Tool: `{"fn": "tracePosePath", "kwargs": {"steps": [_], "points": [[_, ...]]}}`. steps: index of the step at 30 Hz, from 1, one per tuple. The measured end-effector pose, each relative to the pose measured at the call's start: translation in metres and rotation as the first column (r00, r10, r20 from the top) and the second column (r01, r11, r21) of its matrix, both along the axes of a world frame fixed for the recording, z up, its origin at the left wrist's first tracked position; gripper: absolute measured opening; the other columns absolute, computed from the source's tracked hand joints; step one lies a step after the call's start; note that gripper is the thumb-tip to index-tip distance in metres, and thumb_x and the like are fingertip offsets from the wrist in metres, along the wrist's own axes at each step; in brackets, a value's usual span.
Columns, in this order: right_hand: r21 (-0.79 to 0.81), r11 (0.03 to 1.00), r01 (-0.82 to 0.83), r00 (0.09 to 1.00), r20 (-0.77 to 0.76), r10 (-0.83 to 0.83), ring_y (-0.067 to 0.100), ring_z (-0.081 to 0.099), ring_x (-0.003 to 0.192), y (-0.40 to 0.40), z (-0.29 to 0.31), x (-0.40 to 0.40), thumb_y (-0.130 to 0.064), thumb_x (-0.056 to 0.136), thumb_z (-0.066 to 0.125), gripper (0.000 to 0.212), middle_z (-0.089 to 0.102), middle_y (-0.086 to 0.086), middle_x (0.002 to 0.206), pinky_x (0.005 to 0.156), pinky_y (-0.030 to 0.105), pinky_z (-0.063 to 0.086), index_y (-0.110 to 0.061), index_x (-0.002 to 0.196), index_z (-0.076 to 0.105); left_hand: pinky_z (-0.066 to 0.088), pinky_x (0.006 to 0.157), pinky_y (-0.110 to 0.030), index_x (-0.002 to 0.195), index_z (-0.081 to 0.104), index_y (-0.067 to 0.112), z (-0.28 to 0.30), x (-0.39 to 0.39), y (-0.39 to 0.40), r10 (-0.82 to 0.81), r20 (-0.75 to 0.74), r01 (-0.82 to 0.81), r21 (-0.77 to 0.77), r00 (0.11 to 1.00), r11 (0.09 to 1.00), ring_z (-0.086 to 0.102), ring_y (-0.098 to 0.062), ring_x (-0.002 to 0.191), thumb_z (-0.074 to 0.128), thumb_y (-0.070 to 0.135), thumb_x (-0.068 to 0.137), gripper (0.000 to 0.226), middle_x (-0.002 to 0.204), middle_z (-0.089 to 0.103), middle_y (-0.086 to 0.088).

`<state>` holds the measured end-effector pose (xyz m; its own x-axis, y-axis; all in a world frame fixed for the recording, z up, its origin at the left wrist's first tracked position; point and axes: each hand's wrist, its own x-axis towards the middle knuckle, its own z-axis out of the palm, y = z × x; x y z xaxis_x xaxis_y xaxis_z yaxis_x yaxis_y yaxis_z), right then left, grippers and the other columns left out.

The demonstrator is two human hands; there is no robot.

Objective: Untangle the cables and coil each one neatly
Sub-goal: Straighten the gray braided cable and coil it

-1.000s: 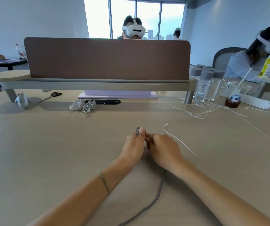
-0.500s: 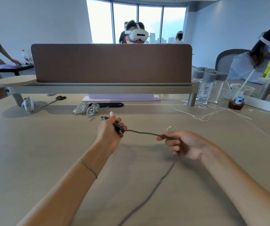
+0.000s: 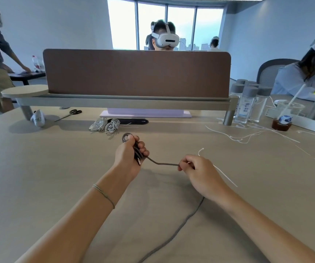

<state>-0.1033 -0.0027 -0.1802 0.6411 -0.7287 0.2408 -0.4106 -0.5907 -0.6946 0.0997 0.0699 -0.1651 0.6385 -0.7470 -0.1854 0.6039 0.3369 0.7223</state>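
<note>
A second ago my two hands were bunched together over the start of the grey cable (image 3: 163,164); now they have drawn apart, and a few turns of it sit folded in my left hand (image 3: 129,155), with a small loop poking out above my thumb at about twelve o'clock. My left fingers are curled tight round that bundle, the plug end showing at the heel of the palm. My right hand (image 3: 200,172), off at three o'clock from the left, pinches the cable between thumb and fingertips, so a short stretch hangs between the two hands with a slight kink in it. From my right hand the rest runs back under my wrist and trails toward six o'clock across the desk (image 3: 39,177), out of view at the bottom edge. I judge the coil is only begun: most of the length is loose, and the next wrap needs that span brought over to the left hand without twisting. Two white coiled cables (image 3: 106,125) lie done at eleven o'clock, and loose white cables (image 3: 244,136) wait at two o'clock.
</note>
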Motion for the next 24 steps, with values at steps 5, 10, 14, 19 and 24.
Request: {"fn": "tracePosePath", "kwargs": {"steps": [5, 10, 14, 19, 24], "points": [[0.010, 0.957, -0.291, 0.935, -0.210, 0.287, 0.014, 0.050, 0.058, 0.025, 0.005, 0.002, -0.028, 0.096, 0.058, 0.019, 0.058, -0.004, 0.062, 0.063, 0.032, 0.041, -0.026, 0.084, 0.073, 0.022, 0.037, -0.021, 0.078, 0.036, 0.021, 0.001, -0.010, 0.001, 0.130, 0.418, -0.190, 0.106, 0.899, 0.976, 0.027, -0.011, 0.041, 0.035, 0.040, 0.108, 0.035, 0.057, 0.034, 0.001], [0.181, 0.869, -0.461, 0.882, -0.013, 0.471, 0.001, 0.046, 0.055, 0.049, 0.020, 0.002, -0.022, 0.097, 0.065, 0.015, 0.055, -0.014, 0.059, 0.058, 0.016, 0.035, -0.023, 0.102, 0.079, 0.027, 0.050, -0.034, 0.075, 0.036, 0.012, -0.013, -0.019, 0.003, -0.023, 0.848, -0.218, 0.162, 0.529, 0.963, 0.028, -0.014, 0.050, 0.021, 0.086, 0.084, 0.076, 0.057, 0.035, 0.006], [0.393, 0.824, -0.407, 0.913, 0.173, 0.368, 0.009, 0.035, 0.042, 0.032, 0.036, -0.010, -0.013, 0.098, 0.063, 0.017, 0.041, 0.000, 0.055, 0.045, 0.020, 0.029, -0.005, 0.094, 0.078, 0.034, 0.060, -0.032, 0.083, 0.050, 0.003, -0.016, -0.033, 0.005, -0.269, 0.924, 0.005, 0.278, 0.271, 0.961, 0.039, -0.010, 0.055, 0.005, 0.095, 0.073, 0.103, 0.063, 0.048, 0.007], [0.611, 0.715, -0.341, 0.939, 0.261, 0.225, 0.011, 0.033, 0.038, 0.007, 0.038, -0.016, -0.013, 0.096, 0.066, 0.017, 0.037, -0.001, 0.052, 0.042, 0.022, 0.033, 0.001, 0.089, 0.073, 0.036, 0.058, -0.018, 0.083, 0.053, 0.021, -0.021, -0.046, 0.007, -0.470, 0.876, 0.283, 0.426, 0.111, 0.859, 0.046, 0.001, 0.059, 0.018, 0.098, 0.069, 0.086, 0.069, 0.057, 0.017], [0.756, 0.576, -0.310, 0.943, 0.167, 0.288, 0.010, 0.040, 0.037, -0.011, 0.039, -0.025, -0.009, 0.094, 0.065, 0.014, 0.030, 0.000, 0.055, 0.043, 0.019, 0.039, -0.003, 0.094, 0.078, 0.045, 0.069, -0.038, 0.089, 0.055, 0.018, -0.018, -0.044, 0.005, -0.522, 0.774, -0.009, 0.557, -0.358, 0.831, 0.060, -0.022, 0.078, 0.064, 0.056, 0.085, 0.039, 0.083, 0.065, -0.001]]}}
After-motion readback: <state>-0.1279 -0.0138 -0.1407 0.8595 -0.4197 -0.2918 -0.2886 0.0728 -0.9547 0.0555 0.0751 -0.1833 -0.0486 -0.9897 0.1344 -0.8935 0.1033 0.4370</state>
